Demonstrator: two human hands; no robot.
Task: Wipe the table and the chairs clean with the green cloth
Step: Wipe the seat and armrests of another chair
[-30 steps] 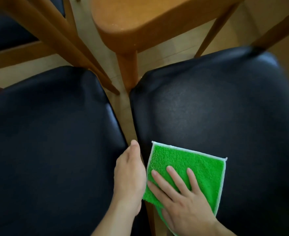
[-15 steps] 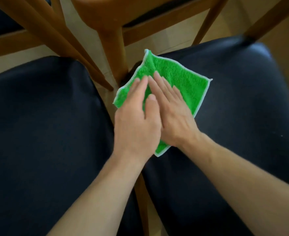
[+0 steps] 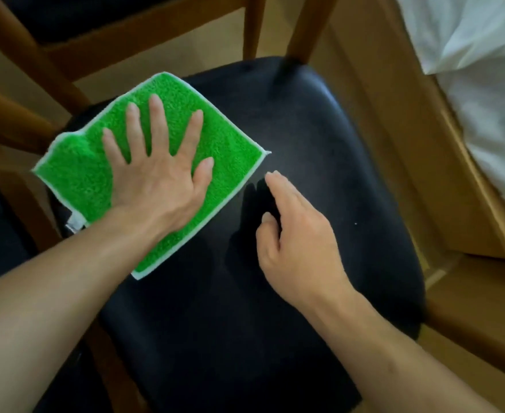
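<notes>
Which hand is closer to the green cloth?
The left hand. It lies flat on top of the green cloth, fingers spread, pressing it onto the black chair seat. The right hand is just beside the cloth's right edge, not touching it.

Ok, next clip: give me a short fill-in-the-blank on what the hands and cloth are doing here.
1. The ___ hand lies flat on the green cloth.
2. The cloth rests on a chair seat coloured ___.
3. The right hand is ___ the cloth, not on it.

Missing words: left; black; beside
</notes>
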